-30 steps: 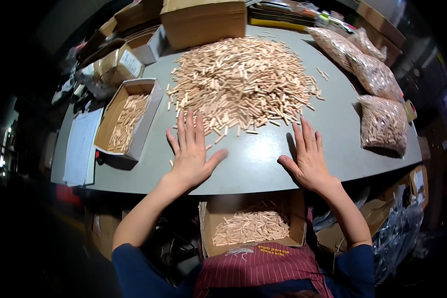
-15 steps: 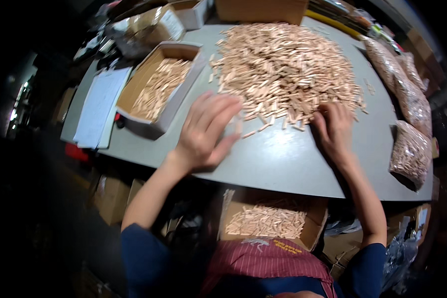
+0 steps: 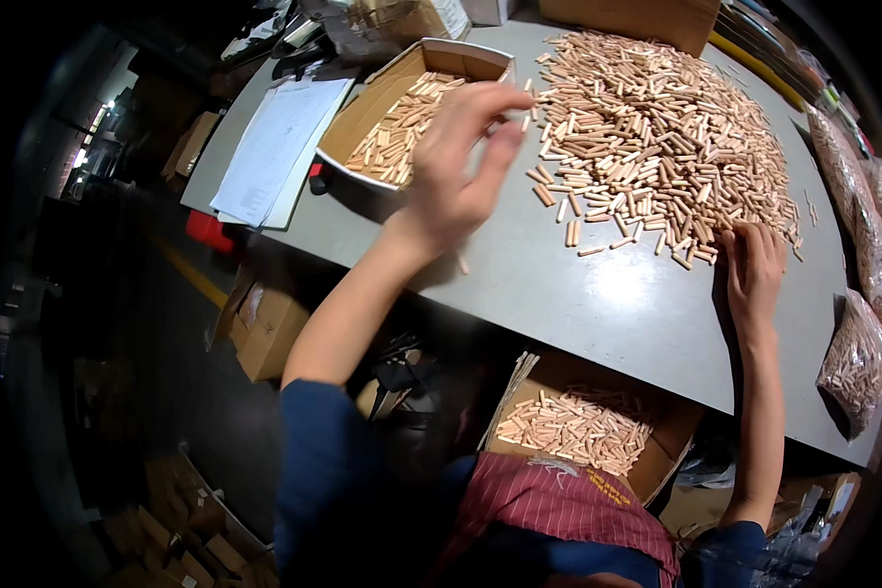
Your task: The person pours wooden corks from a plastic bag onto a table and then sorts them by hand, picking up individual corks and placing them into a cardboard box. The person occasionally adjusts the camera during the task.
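A large heap of short wooden dowels (image 3: 657, 147) is spread over the grey table (image 3: 598, 314). My left hand (image 3: 456, 162) is raised beside the heap, in front of the right side of an open cardboard box (image 3: 363, 103) part-filled with the same dowels. Its thumb and forefinger are apart, slightly blurred, with no dowel plainly between them. One loose dowel (image 3: 464, 263) shows just below that wrist. At the heap's near right edge, my right hand (image 3: 758, 269) has its fingers curled down among the dowels, and its fingertips are hidden.
Below the table's front edge, against my apron, sits another cardboard box (image 3: 676, 431) holding dowels. Clear bags of dowels (image 3: 857, 363) lie along the right edge. Paper sheets (image 3: 274, 147) rest left of the tabletop box. A cardboard block (image 3: 637, 18) stands behind the heap.
The view has turned, shifting the table rightward in the picture. My left hand has risen from the heap's near left edge toward the tabletop box. My right hand stays at the heap's near right edge.
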`<action>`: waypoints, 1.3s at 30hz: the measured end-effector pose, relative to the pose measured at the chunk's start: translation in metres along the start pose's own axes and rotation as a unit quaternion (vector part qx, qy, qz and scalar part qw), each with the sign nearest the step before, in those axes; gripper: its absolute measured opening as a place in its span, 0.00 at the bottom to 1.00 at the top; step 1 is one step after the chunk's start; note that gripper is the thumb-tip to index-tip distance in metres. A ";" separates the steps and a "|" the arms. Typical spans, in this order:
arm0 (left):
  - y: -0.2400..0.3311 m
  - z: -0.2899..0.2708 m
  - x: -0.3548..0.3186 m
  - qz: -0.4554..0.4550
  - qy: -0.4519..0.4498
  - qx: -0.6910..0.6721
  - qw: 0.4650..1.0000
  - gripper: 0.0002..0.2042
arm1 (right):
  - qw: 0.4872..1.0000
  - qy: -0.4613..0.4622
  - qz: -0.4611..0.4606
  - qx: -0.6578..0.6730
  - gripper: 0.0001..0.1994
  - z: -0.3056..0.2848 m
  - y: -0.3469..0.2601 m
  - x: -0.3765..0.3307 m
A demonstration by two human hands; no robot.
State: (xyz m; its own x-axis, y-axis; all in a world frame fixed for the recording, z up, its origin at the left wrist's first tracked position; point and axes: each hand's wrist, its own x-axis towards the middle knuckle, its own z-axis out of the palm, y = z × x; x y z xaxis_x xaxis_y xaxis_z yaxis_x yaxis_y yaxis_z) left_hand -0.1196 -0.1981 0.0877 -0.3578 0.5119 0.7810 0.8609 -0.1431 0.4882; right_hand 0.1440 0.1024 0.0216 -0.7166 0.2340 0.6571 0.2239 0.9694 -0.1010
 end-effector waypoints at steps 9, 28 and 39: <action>0.022 -0.062 -0.104 -0.065 -0.177 0.131 0.973 0.09 | 0.959 0.005 0.140 0.246 0.06 -0.013 -0.008 -0.009; 0.091 0.082 -0.070 -0.105 -0.218 -0.090 0.966 0.13 | 0.900 -0.081 0.119 0.411 0.09 -0.032 -0.027 -0.011; 0.053 0.082 -0.035 -0.118 -0.121 0.037 0.985 0.06 | 0.899 -0.117 0.059 0.417 0.08 -0.030 -0.029 -0.017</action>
State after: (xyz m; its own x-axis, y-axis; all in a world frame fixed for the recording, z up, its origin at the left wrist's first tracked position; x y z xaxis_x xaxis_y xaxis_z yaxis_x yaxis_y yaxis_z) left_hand -0.0318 -0.1545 0.0542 -0.4624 0.7114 0.5292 0.7914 0.0620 0.6082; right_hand 0.1690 0.0678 0.0359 -0.8613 0.2534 0.4405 -0.1971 0.6324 -0.7491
